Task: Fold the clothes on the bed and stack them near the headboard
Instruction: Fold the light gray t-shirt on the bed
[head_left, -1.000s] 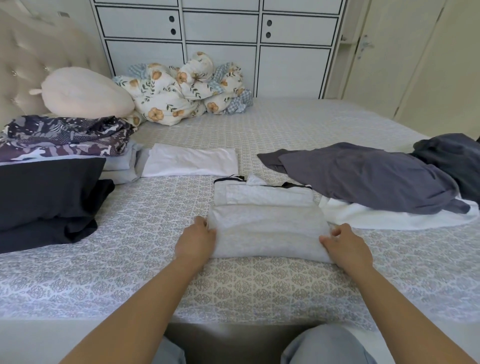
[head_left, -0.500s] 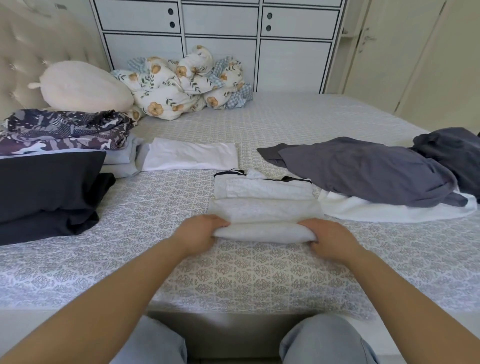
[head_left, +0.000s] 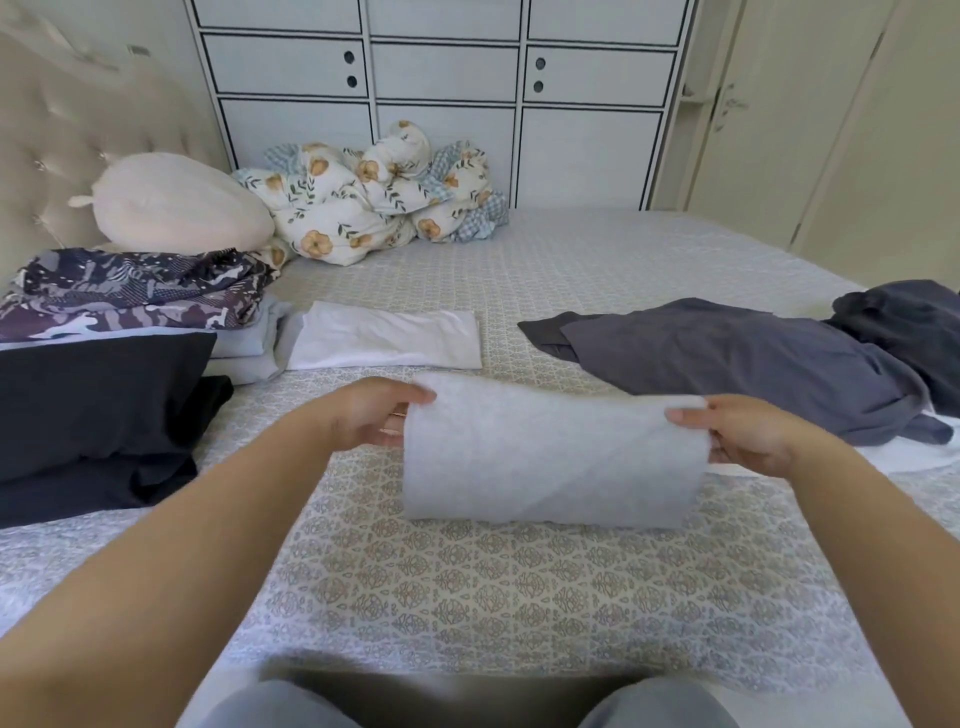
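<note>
A folded light grey-white garment is lifted off the patterned bed in front of me. My left hand pinches its upper left corner and my right hand pinches its upper right corner. A folded white garment lies flat just beyond. At the left, near the tufted headboard, sit a folded black garment and a stack topped by a purple patterned piece. Unfolded dark grey clothes lie at the right over a white piece.
A cream pillow and a bundled floral duvet lie at the far side of the bed. White cabinets stand behind, with a door at the right. My knees press the bed's near edge.
Both hands gripped the near fold of the garment, rolled it over, then lifted the folded piece off the bed. The camera tilted slightly.
</note>
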